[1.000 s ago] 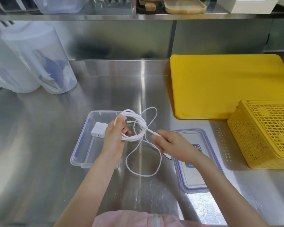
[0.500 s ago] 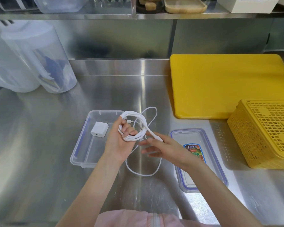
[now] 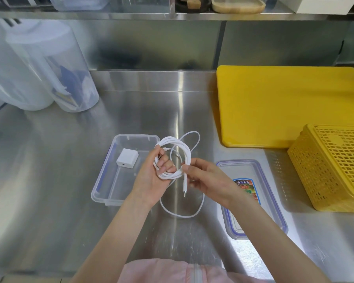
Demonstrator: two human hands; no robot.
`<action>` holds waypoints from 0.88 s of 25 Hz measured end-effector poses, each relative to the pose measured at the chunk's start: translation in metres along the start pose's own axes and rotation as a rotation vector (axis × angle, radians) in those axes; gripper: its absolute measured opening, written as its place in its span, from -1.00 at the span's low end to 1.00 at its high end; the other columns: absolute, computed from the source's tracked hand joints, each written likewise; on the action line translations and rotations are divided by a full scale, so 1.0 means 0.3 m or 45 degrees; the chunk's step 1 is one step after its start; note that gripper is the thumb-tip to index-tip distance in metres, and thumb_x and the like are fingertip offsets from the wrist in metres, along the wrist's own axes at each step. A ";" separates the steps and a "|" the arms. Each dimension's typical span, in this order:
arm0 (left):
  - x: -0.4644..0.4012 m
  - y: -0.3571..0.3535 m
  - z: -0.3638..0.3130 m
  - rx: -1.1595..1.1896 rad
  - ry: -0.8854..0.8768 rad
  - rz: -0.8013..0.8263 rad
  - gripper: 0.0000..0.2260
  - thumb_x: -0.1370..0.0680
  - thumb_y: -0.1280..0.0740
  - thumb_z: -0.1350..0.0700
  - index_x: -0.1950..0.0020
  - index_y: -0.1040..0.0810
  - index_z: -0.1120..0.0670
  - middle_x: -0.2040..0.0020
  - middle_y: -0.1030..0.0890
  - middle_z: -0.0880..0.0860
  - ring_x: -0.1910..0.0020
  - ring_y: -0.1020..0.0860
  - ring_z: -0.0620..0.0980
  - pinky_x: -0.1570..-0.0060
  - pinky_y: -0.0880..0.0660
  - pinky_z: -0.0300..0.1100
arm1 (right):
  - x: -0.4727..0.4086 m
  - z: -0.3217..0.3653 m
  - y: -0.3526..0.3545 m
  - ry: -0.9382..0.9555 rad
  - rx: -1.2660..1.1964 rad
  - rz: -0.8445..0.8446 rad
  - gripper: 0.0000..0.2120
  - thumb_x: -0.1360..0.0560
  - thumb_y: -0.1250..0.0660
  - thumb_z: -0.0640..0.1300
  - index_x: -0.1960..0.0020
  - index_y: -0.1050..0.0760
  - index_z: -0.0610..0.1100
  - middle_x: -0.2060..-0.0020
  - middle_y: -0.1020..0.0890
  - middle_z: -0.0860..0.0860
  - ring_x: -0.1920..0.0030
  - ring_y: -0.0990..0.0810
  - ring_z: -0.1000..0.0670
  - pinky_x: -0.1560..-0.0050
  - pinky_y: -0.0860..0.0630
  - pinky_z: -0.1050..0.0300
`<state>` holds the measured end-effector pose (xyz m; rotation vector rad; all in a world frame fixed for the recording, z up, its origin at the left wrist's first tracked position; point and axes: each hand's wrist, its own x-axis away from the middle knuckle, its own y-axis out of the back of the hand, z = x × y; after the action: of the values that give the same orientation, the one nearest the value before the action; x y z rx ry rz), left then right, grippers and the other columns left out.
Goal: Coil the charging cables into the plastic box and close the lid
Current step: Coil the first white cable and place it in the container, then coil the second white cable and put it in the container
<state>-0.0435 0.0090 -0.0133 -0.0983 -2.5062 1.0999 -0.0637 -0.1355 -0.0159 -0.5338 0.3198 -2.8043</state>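
Observation:
A white charging cable is wound in several loops around the fingers of my left hand, which hovers over the right edge of the clear plastic box. My right hand pinches the cable just above its plug, which hangs down. A loose loop of the cable lies on the steel counter below my hands. Inside the box sits a white charger block. The box's lid, clear with a blue rim and a coloured sticker, lies flat to the right, partly under my right forearm.
A yellow cutting board lies at the back right, and a yellow perforated basket stands upside down at the right edge. Clear plastic jugs stand at the back left. A shelf with containers runs above the counter.
My left hand turned palm-up with more cable wound on it. My right hand slid along the cable to just above the plug, and the loose loop on the counter has shrunk.

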 end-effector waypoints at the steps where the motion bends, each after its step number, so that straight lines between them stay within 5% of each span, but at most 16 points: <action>1: 0.000 0.002 0.001 -0.016 0.002 0.002 -0.83 -0.44 -0.26 0.07 0.34 -0.37 0.05 0.59 -0.26 -0.08 0.62 -0.25 -0.15 0.54 -0.29 -0.37 | -0.003 -0.002 -0.002 0.011 -0.020 -0.023 -0.97 -0.49 -0.27 -0.22 0.12 -0.48 -0.15 0.43 -0.55 0.10 0.41 -0.51 0.18 0.30 -0.49 0.35; 7: 0.011 0.037 -0.035 -0.453 -0.097 -0.146 -0.78 -0.60 -0.11 0.11 0.14 -0.50 0.10 0.42 -0.56 -0.04 0.45 -0.57 -0.15 0.31 -0.57 -0.25 | -0.035 0.009 -0.013 0.058 0.230 -0.207 -0.99 -0.47 -0.31 -0.20 0.12 -0.50 -0.12 0.25 -0.57 -0.11 0.30 -0.57 0.08 0.21 -0.56 0.33; 12: 0.036 0.097 -0.099 -0.813 -0.188 -0.296 -0.89 -0.59 -0.12 0.20 -0.08 -0.36 0.06 0.16 -0.57 0.04 0.38 -0.65 -0.10 0.28 -0.61 -0.19 | -0.093 0.021 -0.077 -0.003 0.380 -0.170 -0.86 -0.48 -0.29 -0.22 -0.02 -0.50 -0.24 0.07 -0.60 -0.36 0.18 -0.58 -0.06 0.09 -0.59 0.20; 15: 0.042 0.146 -0.144 -0.994 -0.261 -0.382 -0.89 -0.59 -0.13 0.20 -0.11 -0.33 0.10 0.10 -0.56 0.02 0.37 -0.65 -0.16 0.35 -0.59 -0.28 | -0.141 0.033 -0.128 0.009 0.513 -0.124 -0.79 -0.47 -0.31 -0.23 -0.10 -0.46 -0.22 0.01 -0.64 -0.31 0.19 -0.59 -0.06 0.11 -0.58 0.25; 17: 0.043 0.186 -0.170 -1.150 -0.359 -0.503 -0.91 -0.57 -0.17 0.21 -0.06 -0.36 0.09 0.09 -0.55 0.01 0.29 -0.65 -0.12 0.22 -0.61 -0.19 | -0.186 0.050 -0.151 0.015 0.604 -0.116 -0.71 -0.46 -0.32 -0.21 -0.16 -0.42 -0.23 0.06 -0.65 -0.27 0.29 -0.58 0.00 0.16 -0.57 0.28; 22: 0.051 0.292 -0.199 -1.318 -0.343 -0.757 -0.93 -0.55 -0.22 0.15 0.00 -0.38 0.10 0.11 -0.53 0.00 0.23 -0.58 0.05 -0.11 -0.52 0.08 | -0.301 0.059 -0.225 -0.016 0.984 -0.027 -0.85 -0.42 -0.33 -0.19 0.01 -0.46 -0.16 0.25 -0.63 -0.11 0.24 -0.59 -0.03 -0.09 -0.57 -0.01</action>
<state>-0.0428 0.1139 -0.0349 0.5019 -2.7696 -0.4757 0.0095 -0.0479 -0.0117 -0.3581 -0.7478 -2.6442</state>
